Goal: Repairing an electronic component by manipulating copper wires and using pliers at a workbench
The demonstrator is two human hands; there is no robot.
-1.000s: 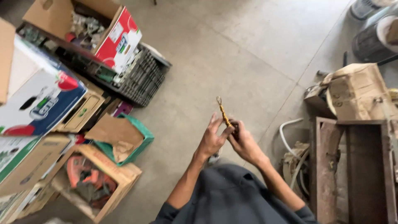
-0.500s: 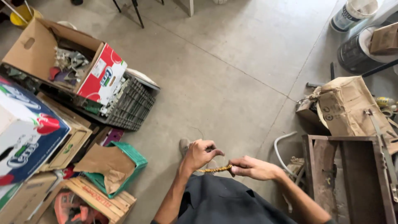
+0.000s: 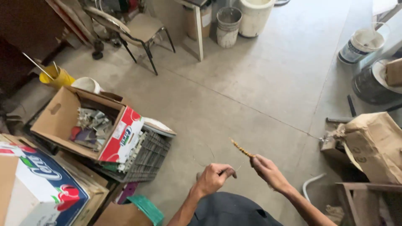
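Observation:
My right hand (image 3: 266, 170) pinches the end of a short yellow-brown beaded strand (image 3: 242, 148) that sticks up and to the left over the concrete floor. A thin wire (image 3: 204, 157) curves from the strand towards my left hand (image 3: 213, 177), whose fingers are closed on the wire's other end. Both hands sit low in the middle of the view, above my dark-clothed lap, about a hand's width apart.
An open cardboard box (image 3: 71, 119) of small parts rests on a grey plastic crate (image 3: 146, 157) at the left, among other boxes. A metal chair (image 3: 138, 31) and buckets (image 3: 228, 21) stand at the back. A paper sack (image 3: 374, 144) and wooden frame (image 3: 368, 201) are at the right.
The view has tilted up, showing more of the floor and the chair. My hands have moved apart; the strand now sticks out from my right hand and a wire runs to my left.

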